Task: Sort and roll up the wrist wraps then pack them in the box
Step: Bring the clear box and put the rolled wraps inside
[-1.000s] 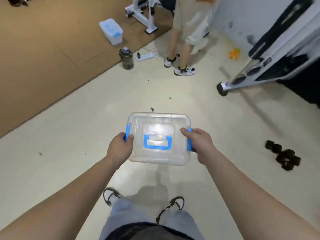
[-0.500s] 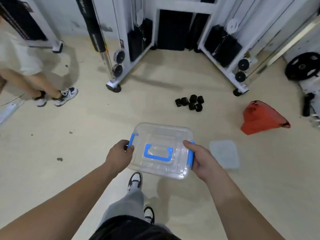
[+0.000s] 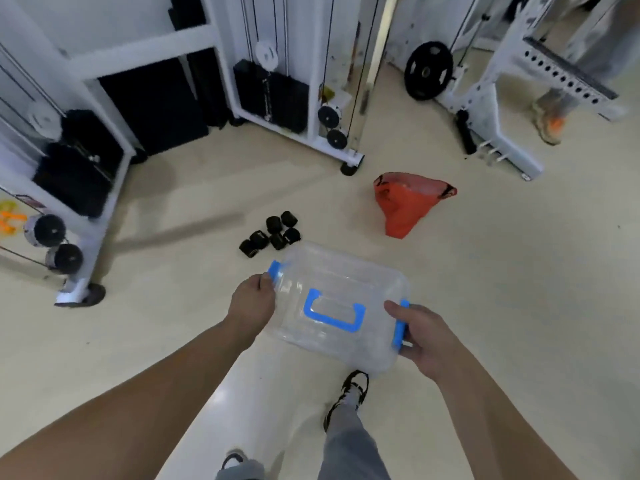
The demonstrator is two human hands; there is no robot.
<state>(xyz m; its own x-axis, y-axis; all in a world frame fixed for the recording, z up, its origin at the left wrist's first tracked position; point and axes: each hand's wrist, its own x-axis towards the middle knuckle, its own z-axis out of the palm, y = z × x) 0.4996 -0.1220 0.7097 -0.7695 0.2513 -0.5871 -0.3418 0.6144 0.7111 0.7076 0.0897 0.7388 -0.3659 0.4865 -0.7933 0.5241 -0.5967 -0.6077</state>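
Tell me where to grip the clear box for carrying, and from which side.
Take the clear box by the blue clips at its two short ends, one hand from each side, as the left hand and right hand hold it now. The clips stick out from the smooth sides, probably giving a firm hold. The blue lid handle lies flat, so it looks harder to catch.

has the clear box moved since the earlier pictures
Yes, forward: the clear box now nearly reaches the rolled wraps on the floor; earlier a wide gap lay between.
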